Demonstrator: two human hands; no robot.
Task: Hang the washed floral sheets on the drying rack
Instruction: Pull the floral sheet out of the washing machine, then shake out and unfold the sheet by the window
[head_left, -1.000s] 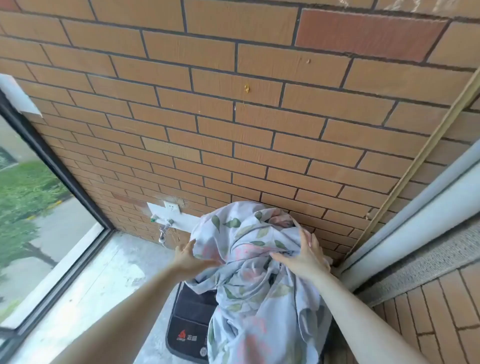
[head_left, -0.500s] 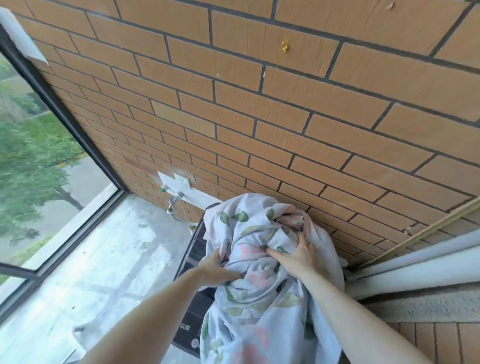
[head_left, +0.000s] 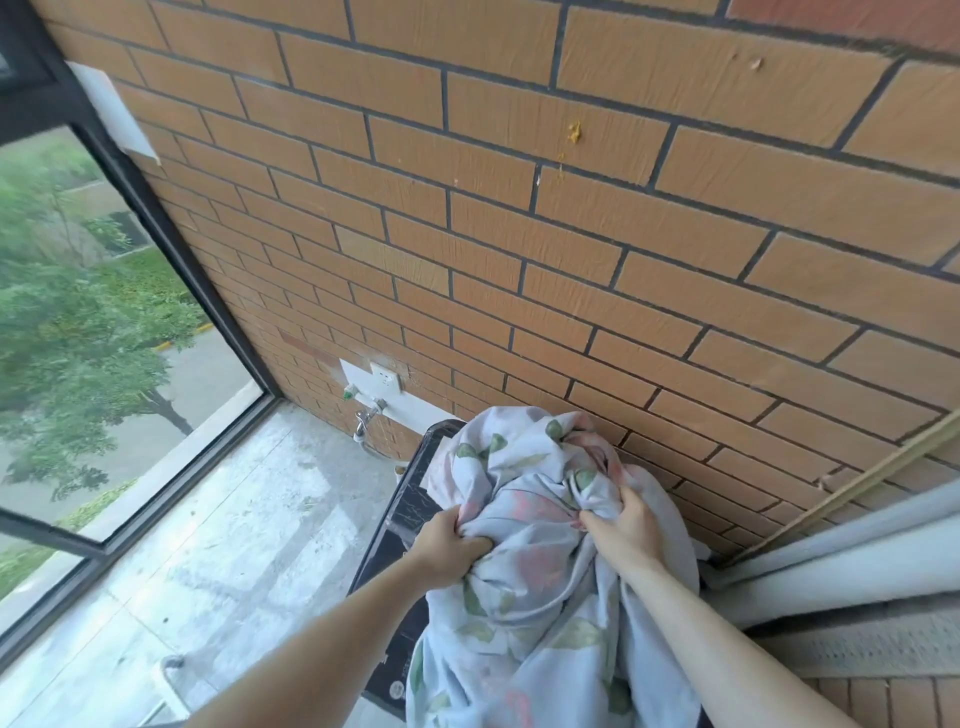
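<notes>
Both hands hold one bundle. Left hand (head_left: 448, 540): grip closed tight, fingers curled into a fistful of the pale blue floral cotton sheet (head_left: 540, 561) on its left side. Right hand (head_left: 626, 530): grip also closed, fingers bunching a fold on the right side, just beside a pink bloom in the print. The two grips sit near each other, with gathered cloth between them. Likely reason: bunching keeps the damp, heavy cloth under control and off the floor while it is lifted out.

Sheet sits as a crumpled mound, top rising beyond the hands, lower part trailing down toward the near edge of view. It rests over a black machine lid with white markings (head_left: 410, 512), probably the washer it comes from; can't confirm.

No drying rack in view, so hanging is not yet begun; judged an early lift-out step.

Around: orange brick-tile wall (head_left: 519, 234) far behind, white wall socket (head_left: 385, 382) and metal tap (head_left: 366, 415) low on it at left, grey concrete balcony floor (head_left: 218, 519), black-framed window (head_left: 156, 270) at left with trees outside, white pipe (head_left: 841, 551) at right.
</notes>
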